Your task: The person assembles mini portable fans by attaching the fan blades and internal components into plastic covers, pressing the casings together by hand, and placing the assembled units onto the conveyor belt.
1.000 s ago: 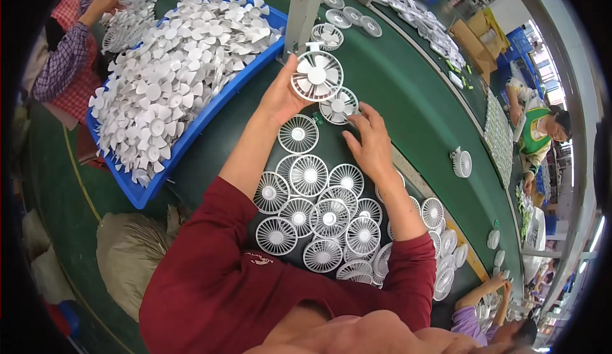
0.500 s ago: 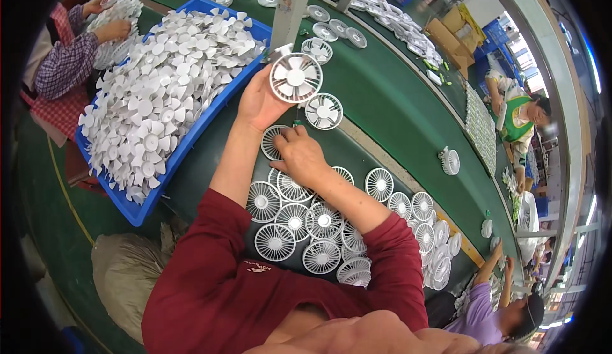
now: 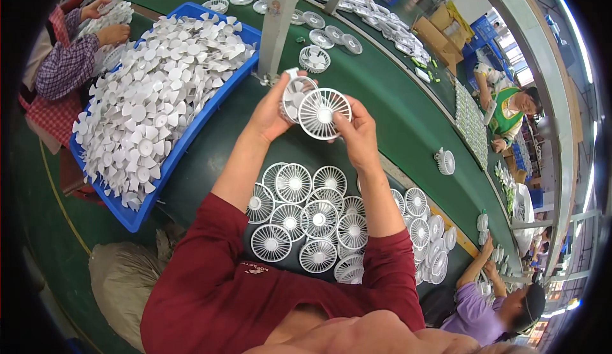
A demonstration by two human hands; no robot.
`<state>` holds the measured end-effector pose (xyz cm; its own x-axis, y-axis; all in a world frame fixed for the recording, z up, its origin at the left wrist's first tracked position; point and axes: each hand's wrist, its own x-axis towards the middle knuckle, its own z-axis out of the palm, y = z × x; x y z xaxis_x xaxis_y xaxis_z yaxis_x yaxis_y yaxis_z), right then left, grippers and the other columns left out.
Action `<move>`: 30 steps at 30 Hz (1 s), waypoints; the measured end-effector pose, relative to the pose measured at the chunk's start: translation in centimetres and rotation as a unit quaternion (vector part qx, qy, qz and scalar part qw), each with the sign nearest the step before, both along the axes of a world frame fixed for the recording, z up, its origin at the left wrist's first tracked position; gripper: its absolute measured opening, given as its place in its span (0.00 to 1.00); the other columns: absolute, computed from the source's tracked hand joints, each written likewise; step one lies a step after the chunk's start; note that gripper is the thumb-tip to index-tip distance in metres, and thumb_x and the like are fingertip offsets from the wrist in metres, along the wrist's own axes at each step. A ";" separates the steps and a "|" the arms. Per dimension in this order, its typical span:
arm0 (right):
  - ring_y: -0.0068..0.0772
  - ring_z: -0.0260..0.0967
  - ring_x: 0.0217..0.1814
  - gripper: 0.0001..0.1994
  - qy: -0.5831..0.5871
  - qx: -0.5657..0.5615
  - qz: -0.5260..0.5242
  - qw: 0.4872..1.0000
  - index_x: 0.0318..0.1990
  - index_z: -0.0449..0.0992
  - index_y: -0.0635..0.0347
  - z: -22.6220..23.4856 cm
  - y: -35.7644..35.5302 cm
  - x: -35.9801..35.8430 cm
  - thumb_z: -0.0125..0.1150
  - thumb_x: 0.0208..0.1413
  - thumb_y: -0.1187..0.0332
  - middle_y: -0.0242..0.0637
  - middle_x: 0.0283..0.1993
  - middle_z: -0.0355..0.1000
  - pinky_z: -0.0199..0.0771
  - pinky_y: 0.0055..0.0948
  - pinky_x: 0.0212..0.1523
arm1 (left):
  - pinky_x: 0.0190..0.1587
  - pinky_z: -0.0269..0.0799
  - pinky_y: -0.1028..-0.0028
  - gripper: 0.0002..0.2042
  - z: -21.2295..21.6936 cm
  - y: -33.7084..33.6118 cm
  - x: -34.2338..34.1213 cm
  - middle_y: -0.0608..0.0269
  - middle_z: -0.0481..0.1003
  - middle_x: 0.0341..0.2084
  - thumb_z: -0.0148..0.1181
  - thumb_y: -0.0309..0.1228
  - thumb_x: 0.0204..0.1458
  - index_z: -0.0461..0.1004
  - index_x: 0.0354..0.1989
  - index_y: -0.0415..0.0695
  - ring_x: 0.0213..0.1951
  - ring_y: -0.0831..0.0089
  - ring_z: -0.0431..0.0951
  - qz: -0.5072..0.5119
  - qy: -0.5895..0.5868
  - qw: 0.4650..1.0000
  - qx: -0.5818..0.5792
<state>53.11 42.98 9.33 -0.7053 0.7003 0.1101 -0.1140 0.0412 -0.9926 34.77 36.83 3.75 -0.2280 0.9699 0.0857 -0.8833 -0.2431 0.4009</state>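
Observation:
My left hand grips a white fan housing with fan blades inside, raised above the bench. In my right hand is a round white fan grille, its thumb near the hub. From this view the grille overlaps the right part of the housing; whether the two touch I cannot tell. Below my hands, several loose white grilles lie spread and partly stacked on the dark green bench. My right forearm hides some of them.
A blue crate heaped with white fan blades stands at the left. Behind my hands rises a metal post. The green belt carries fan parts, among them a fan housing. Co-workers sit at left and right.
My right hand has lifted a grille from the bench and brought it up beside the housing. My left hand has turned the housing and moved slightly down.

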 end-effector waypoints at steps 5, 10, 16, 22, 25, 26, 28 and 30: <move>0.51 0.63 0.61 0.29 -0.084 0.498 -0.132 0.853 0.63 0.64 0.60 -0.7 -0.4 -0.7 0.60 0.51 0.74 0.53 0.61 0.63 0.64 0.43 0.61 | 0.51 0.76 0.64 0.23 0.6 0.2 3.8 0.57 0.76 0.48 0.41 0.49 0.66 0.69 0.56 0.43 0.49 0.67 0.77 -0.062 -0.008 0.997 -0.044; 0.62 0.51 0.68 0.38 -0.110 0.518 -0.065 0.846 0.68 0.55 0.59 -1.4 -1.3 -0.6 0.63 0.50 0.60 0.55 0.71 0.48 0.52 0.50 0.67 | 0.47 0.76 0.67 0.21 2.0 -0.4 5.5 0.63 0.77 0.44 0.41 0.50 0.66 0.71 0.52 0.47 0.46 0.70 0.78 -0.042 -0.017 0.997 -0.060; 0.54 0.49 0.72 0.33 -0.030 0.388 -0.055 0.919 0.66 0.55 0.64 -1.8 -2.0 -2.0 0.51 0.59 0.54 0.53 0.68 0.55 0.50 0.45 0.69 | 0.42 0.72 0.74 0.23 2.7 -0.7 7.4 0.64 0.73 0.41 0.39 0.49 0.67 0.68 0.51 0.40 0.41 0.77 0.74 0.211 0.157 0.959 -0.104; 0.48 0.56 0.68 0.28 0.012 0.273 -0.044 0.961 0.64 0.56 0.65 -2.5 -1.8 -2.3 0.49 0.62 0.58 0.50 0.65 0.58 0.52 0.38 0.68 | 0.46 0.70 0.75 0.23 2.0 -0.3 7.1 0.64 0.71 0.43 0.39 0.48 0.67 0.67 0.54 0.40 0.44 0.77 0.72 0.250 0.293 0.916 -0.109; 0.45 0.63 0.63 0.24 -0.079 0.233 -0.068 0.967 0.61 0.64 0.60 -3.0 1.1 0.0 0.55 0.59 0.61 0.48 0.59 0.66 0.59 0.35 0.64 | 0.52 0.66 0.67 0.24 -0.5 0.7 6.6 0.51 0.73 0.44 0.38 0.47 0.67 0.68 0.53 0.37 0.47 0.63 0.73 0.226 0.522 0.817 -0.096; 0.46 0.64 0.62 0.24 -0.121 0.289 -0.093 0.945 0.60 0.66 0.59 -3.5 2.7 1.7 0.56 0.58 0.61 0.48 0.59 0.67 0.60 0.36 0.64 | 0.52 0.67 0.62 0.24 -1.1 0.7 6.4 0.44 0.73 0.45 0.43 0.47 0.64 0.67 0.55 0.37 0.49 0.54 0.74 0.192 0.617 0.754 -0.114; 0.50 0.65 0.61 0.24 -0.205 0.367 -0.171 0.891 0.59 0.69 0.58 -3.3 5.8 5.3 0.60 0.56 0.60 0.50 0.59 0.67 0.62 0.39 0.62 | 0.51 0.68 0.57 0.24 -0.6 0.0 6.1 0.44 0.74 0.46 0.52 0.45 0.60 0.66 0.56 0.38 0.49 0.48 0.73 0.098 0.729 0.647 -0.201; 0.52 0.66 0.59 0.27 -0.300 0.372 -0.250 0.842 0.58 0.70 0.58 -4.7 11.1 9.5 0.64 0.53 0.55 0.53 0.57 0.68 0.64 0.41 0.60 | 0.48 0.71 0.57 0.22 -0.7 -0.3 6.3 0.49 0.75 0.44 0.60 0.42 0.54 0.71 0.53 0.42 0.47 0.51 0.75 0.150 0.771 0.573 -0.234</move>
